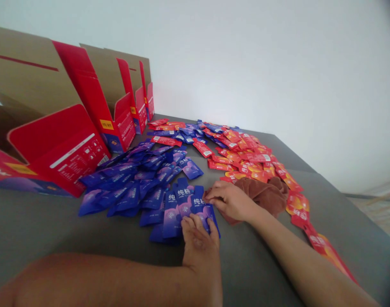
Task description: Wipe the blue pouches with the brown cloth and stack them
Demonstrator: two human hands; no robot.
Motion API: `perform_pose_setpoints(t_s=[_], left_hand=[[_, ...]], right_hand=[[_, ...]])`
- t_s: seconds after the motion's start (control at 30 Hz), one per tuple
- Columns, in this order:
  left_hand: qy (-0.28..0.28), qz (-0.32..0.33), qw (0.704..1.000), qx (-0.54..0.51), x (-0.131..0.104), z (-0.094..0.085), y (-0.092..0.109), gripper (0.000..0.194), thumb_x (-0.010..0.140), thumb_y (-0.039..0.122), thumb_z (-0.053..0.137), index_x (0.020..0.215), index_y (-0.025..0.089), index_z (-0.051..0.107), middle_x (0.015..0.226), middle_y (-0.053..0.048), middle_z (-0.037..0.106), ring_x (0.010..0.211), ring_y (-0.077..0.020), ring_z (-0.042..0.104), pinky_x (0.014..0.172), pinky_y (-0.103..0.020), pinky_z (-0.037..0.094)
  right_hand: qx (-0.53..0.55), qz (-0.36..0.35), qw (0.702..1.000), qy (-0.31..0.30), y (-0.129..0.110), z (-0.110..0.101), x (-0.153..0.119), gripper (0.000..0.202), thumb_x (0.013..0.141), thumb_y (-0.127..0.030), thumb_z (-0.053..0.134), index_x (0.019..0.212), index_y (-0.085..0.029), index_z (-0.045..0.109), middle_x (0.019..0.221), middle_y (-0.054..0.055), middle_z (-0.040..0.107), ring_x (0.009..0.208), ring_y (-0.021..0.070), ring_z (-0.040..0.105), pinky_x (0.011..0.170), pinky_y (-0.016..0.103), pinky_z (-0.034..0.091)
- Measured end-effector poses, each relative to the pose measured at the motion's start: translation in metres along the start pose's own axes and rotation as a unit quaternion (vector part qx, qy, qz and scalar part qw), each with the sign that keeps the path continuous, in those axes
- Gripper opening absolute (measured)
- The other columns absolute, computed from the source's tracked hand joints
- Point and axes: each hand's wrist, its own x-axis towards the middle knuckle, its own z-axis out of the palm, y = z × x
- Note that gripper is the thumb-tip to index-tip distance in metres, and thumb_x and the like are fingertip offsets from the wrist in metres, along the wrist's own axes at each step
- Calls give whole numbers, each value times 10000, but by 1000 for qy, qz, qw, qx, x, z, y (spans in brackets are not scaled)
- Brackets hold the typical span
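Note:
My left hand [199,241] rests with its fingers apart on a blue-purple pouch [200,204] at the front of the pile. Its thumb lies near the pouch's right edge. Two similar upright-facing pouches [173,215] overlap just to the left. My right hand [231,199] pinches a corner of a brown cloth [268,194] beside that pouch's upper right edge. The rest of the cloth lies bunched on the table behind the hand. A large heap of blue pouches [127,181] spreads to the left of both hands.
Several open red cartons [71,155] with raised brown flaps line the left side. Orange-red packets [246,155] lie heaped at the back right, with some strung along the right side [299,209]. Blue packets mix in at the back. A pale wall [246,64] stands behind the grey table [118,243].

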Motion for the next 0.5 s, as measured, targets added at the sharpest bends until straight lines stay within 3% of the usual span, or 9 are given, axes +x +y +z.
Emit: perform_pose_setpoints(t_s=[0.1, 0.33, 0.5], left_hand=[[-6, -4, 1000, -3, 0, -1, 0, 488, 773, 19, 403, 1198, 214, 543, 1175, -166, 621, 1065, -284, 571, 909, -520, 427], [-23, -5, 999, -26, -2, -7, -1, 468, 790, 35, 376, 1183, 213, 557, 1188, -163, 614, 1084, -277, 561, 937, -519, 401], [-15, -4, 1000, -20, -2, -5, -2, 480, 787, 27, 386, 1202, 213, 539, 1182, -166, 616, 1073, -277, 566, 925, -518, 408]], right_hand=[[-15, 4, 1000, 5, 2, -1, -1, 148, 835, -146, 536, 903, -190, 660, 868, 52, 614, 830, 164, 532, 760, 290, 400], [30, -61, 997, -48, -31, -1, -2, 139, 839, -183, 554, 928, -199, 659, 899, 43, 602, 864, 163, 526, 787, 303, 379], [10, -21, 1000, -17, -11, 1, 0, 144, 841, -158, 541, 914, -191, 660, 892, 43, 612, 865, 162, 527, 796, 299, 383]])
